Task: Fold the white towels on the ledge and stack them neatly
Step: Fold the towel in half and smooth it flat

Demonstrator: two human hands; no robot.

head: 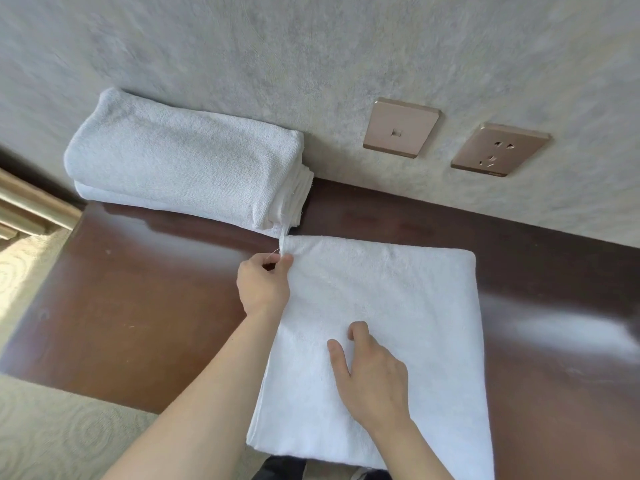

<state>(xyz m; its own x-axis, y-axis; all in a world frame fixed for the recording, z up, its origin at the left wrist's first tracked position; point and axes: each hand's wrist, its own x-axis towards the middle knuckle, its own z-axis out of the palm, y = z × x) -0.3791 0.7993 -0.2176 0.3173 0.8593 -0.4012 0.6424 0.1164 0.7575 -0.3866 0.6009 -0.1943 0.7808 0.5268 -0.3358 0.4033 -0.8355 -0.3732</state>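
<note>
A white towel (408, 296) lies spread flat on the dark brown wooden ledge (145, 306), its near end hanging over the front edge. My left hand (264, 287) pinches the towel's left edge close to its far left corner. My right hand (372, 375) rests on top of the towel near its middle, fingers spread and pressing down. A stack of folded white towels (183, 161) sits at the back left of the ledge against the wall, just touching the flat towel's far left corner.
Two bronze wall plates are set in the grey textured wall above the ledge: a switch plate (401, 128) and a power socket (500, 150). Pale patterned carpet (52, 438) lies below the ledge at the left. A wooden frame (31, 209) shows at the far left.
</note>
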